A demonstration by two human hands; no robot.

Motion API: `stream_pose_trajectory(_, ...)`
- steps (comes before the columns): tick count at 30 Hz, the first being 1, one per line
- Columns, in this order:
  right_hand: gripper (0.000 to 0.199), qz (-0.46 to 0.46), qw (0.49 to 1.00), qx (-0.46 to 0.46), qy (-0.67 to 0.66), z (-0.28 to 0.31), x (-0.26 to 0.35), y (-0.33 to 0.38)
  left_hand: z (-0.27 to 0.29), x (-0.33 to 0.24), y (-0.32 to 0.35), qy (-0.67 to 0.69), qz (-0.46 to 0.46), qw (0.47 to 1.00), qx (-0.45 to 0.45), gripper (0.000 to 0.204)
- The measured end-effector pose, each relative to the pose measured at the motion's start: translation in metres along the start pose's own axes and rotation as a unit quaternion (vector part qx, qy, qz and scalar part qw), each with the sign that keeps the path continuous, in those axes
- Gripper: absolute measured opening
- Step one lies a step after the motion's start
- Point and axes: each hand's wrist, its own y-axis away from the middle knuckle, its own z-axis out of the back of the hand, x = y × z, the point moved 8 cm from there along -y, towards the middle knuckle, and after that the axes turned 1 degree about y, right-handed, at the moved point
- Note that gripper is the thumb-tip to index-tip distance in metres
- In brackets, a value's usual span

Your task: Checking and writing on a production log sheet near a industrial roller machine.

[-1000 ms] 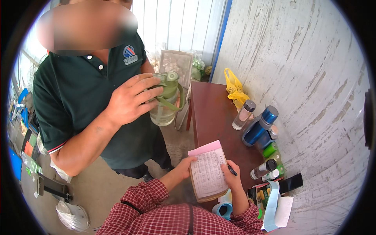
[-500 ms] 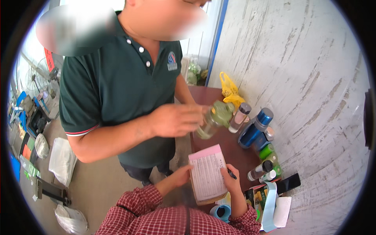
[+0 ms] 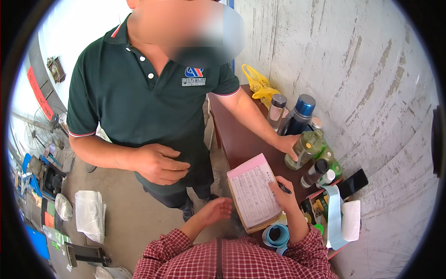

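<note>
A pad of printed forms [image 3: 254, 197], with a pink strip along its top, is tilted over the near edge of the dark red table. My right hand [image 3: 284, 194] grips its right edge, thumb on the paper, and a black pen [image 3: 284, 188] sticks out of the same hand. To the left of the pad, my left hand [image 3: 216, 211] is open and holds nothing, its fingers a little apart from the pad's edge. Beyond the pad, a co-worker's hand [image 3: 290, 148] is around a green-lidded clear bottle [image 3: 304, 148] at the table.
A co-worker in a dark green shirt [image 3: 153, 116] stands across from me. On the table [image 3: 232, 125] are a blue thermos [image 3: 299, 114], a dark-capped bottle [image 3: 314, 173], a yellow plastic bag [image 3: 260, 88], a phone [image 3: 354, 182] and a roll of light blue tape [image 3: 276, 236]. A scuffed wall bounds the right.
My left hand has let go of the pad's left edge. The co-worker has brought the green-lidded bottle down beside the other bottles, and the co-worker's other hand is lowered and free.
</note>
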Motion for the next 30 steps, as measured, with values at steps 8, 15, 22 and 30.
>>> stream_pose_trajectory(8,0.014,0.000,1.000,0.001,-0.026,0.004,0.003,0.008,-0.008,-0.029,0.012,-0.089,-0.102,0.985,-0.105,0.023)
stream_pose_trajectory(15,0.016,-0.010,1.000,0.015,-0.010,-0.006,0.004,0.003,-0.065,-0.076,0.038,-0.561,-0.371,0.719,-0.175,0.030)
stream_pose_trajectory(22,0.017,-0.010,0.999,0.031,-0.001,-0.020,-0.001,-0.003,-0.079,-0.089,0.036,-0.615,-0.403,0.651,-0.188,0.033)
stream_pose_trajectory(30,0.016,-0.012,0.999,0.042,0.009,-0.025,0.001,-0.005,-0.063,-0.085,0.033,-0.618,-0.371,0.659,-0.216,0.032)
